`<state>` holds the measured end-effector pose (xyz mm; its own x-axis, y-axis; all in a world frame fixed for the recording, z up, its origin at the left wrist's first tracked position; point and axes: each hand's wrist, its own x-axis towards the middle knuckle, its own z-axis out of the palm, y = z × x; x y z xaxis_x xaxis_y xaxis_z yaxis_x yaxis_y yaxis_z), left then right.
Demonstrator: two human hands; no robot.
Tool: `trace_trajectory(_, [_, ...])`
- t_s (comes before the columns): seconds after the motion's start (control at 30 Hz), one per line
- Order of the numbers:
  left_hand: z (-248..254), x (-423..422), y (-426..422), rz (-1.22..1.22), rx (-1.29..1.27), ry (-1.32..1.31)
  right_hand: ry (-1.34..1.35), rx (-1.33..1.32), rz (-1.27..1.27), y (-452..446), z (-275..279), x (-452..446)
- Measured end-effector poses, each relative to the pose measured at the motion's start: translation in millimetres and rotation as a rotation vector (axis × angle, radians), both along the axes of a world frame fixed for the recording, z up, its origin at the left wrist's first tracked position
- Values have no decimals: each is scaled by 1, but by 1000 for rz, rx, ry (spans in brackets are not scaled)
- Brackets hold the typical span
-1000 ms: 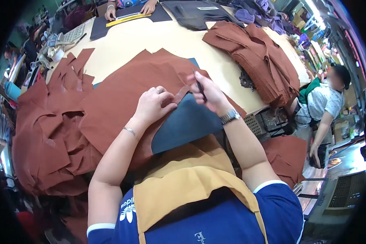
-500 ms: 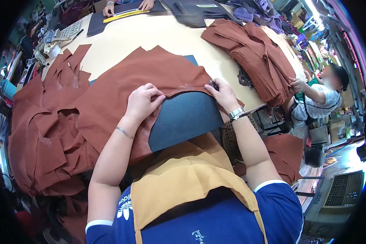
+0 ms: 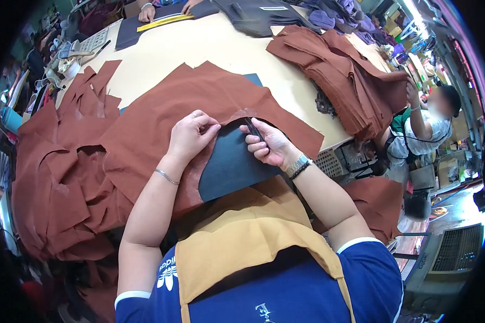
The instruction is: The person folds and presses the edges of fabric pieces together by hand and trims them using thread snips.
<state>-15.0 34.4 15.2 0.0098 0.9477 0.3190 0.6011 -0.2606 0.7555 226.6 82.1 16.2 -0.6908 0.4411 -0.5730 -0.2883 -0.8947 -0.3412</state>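
Observation:
A large piece of rust-brown fabric [image 3: 183, 102] lies before me, its curved inner edge running round a dark blue-grey board [image 3: 234, 161]. My left hand [image 3: 193, 133] pinches that edge at the board's left, thumb and fingertips together. Over the board's upper right, my right hand [image 3: 272, 142] is closed round a small black tool [image 3: 253, 129], which may be thread snips; its tip points at the fabric edge. Fingers partly cover the tool. Whitish marks show on the fabric along the curve.
Crumpled rust-brown pieces [image 3: 59, 183] hang over the table's left side. A rust-brown stack [image 3: 339, 81] lies at right, where a co-worker [image 3: 428, 118] lifts a layer. Across the table [image 3: 145, 59], another person's hands rest near a yellow ruler [image 3: 164, 21] on dark fabric.
My right hand has moved left and turned, letting go of the fabric's right part, which now lies flatter. My left hand stays nearly in place. The co-worker at right has raised a fabric layer.

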Motion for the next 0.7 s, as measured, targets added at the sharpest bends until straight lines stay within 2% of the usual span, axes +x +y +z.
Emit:
trace_trajectory(0.33, [-3,-1,2,4,0,30,-88,90,-59,6,-3,-6])
trace_trajectory(0.53, [-2,-2,2,0,-5,3,-21,22,-11,0,2,-4])
trace_trajectory(0.7, [-3,-2,2,0,-22,1,-109,125,-45,7,0,-10])
